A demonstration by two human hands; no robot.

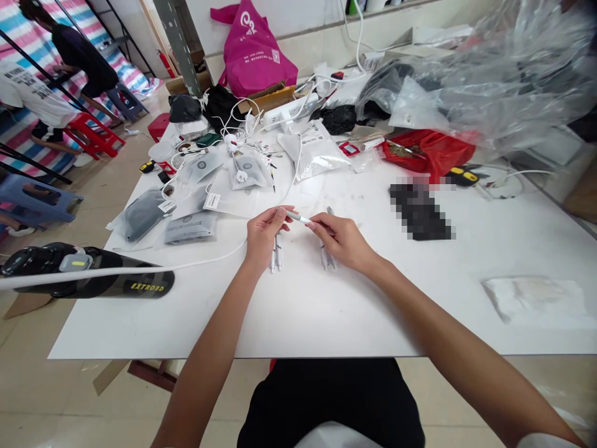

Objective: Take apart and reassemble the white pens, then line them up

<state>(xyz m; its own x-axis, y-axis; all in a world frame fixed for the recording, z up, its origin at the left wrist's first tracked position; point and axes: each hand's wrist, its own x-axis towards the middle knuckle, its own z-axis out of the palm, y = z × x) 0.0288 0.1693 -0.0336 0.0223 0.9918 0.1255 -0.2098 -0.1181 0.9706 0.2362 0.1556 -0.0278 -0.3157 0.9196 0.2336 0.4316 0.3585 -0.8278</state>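
Note:
A slim grey-and-white pen (296, 216) is stretched between my two hands above the white table. My left hand (265, 234) pinches its grey end with thumb and fingers. On the other side, my right hand (342, 239) grips the white end between thumb and forefinger. Below my left hand lie a couple of silvery pens (277, 256), partly covered by it. More silvery pens (325, 256) rest under my right hand, which hides part of them.
At left, a black bottle (140, 279) lies behind a white cable (200, 264). Packaged pouches (191, 228) and tangled cables crowd the back left. A red bag (438, 152), clear plastic and a pixelated dark item (422, 211) are right. White folded material (536, 298) lies front right. Two people sit far left.

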